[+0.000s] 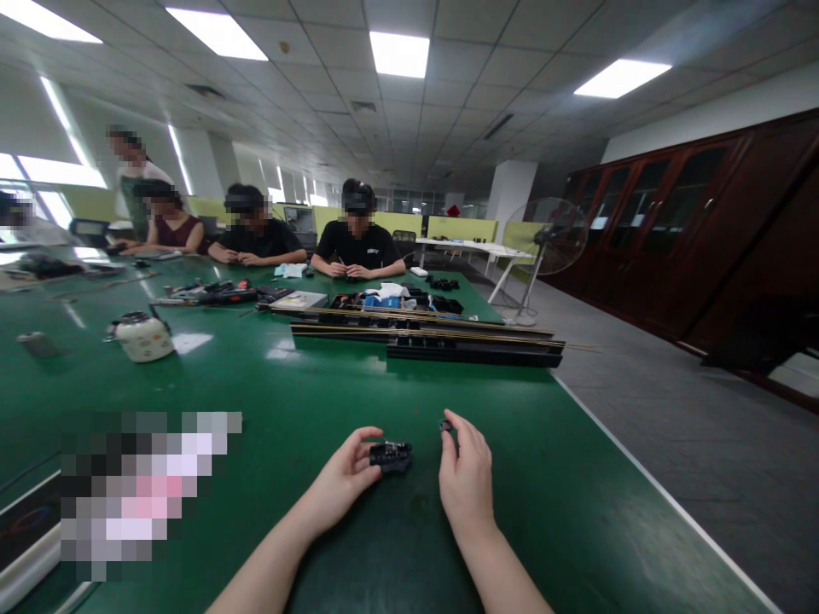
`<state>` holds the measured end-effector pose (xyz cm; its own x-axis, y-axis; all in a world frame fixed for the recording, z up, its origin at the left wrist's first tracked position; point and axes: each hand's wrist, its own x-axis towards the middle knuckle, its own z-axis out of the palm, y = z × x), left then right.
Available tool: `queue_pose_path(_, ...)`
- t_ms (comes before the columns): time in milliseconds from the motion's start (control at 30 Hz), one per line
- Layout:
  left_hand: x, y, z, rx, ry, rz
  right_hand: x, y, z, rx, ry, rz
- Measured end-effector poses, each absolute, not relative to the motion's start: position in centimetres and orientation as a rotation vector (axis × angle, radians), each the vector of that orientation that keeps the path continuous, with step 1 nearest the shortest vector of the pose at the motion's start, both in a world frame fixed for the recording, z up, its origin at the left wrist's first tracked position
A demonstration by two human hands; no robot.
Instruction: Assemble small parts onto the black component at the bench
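Observation:
My left hand [351, 471] grips a black plastic part [392, 456] with a ridged, hollow-looking inside, held just over the green table. Its thumb and fingers close on the part's left end. To the right, my right hand [467, 469] pinches a small dark piece [446, 425] between thumb and fingertips; its exact kind is too small to make out. A gap of bare tabletop lies between the two held pieces, which are apart.
Long black rails [473, 351] with thin brass-coloured rods lie across the table ahead. A patterned pot-like container [144, 337] and a small grey cylinder [38, 344] stand left. Co-workers sit at the far side. The table's right edge [646, 477] runs beside me.

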<state>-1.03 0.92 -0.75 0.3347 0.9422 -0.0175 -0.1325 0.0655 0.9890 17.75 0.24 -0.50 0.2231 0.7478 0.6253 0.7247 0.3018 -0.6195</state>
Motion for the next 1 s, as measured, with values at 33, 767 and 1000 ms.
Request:
queue_pose_path(33, -1.0, 0.9, -0.7, 1.216, 0.875, 0.994, 17.9, 0.2, -0.4, -1.418, -1.486, 0.027)
queue_pose_path(767, -0.7, -0.5, 0.0, 1.199, 0.865, 1.064, 16.4, -2.0, 0.8, -1.259, -1.750, 0.329)
queue_pose_path(1000, -0.6, -0.6, 0.2, 1.213, 0.880, 1.047, 15.5, -2.4, 1.3, -1.193, -1.847, 0.282)
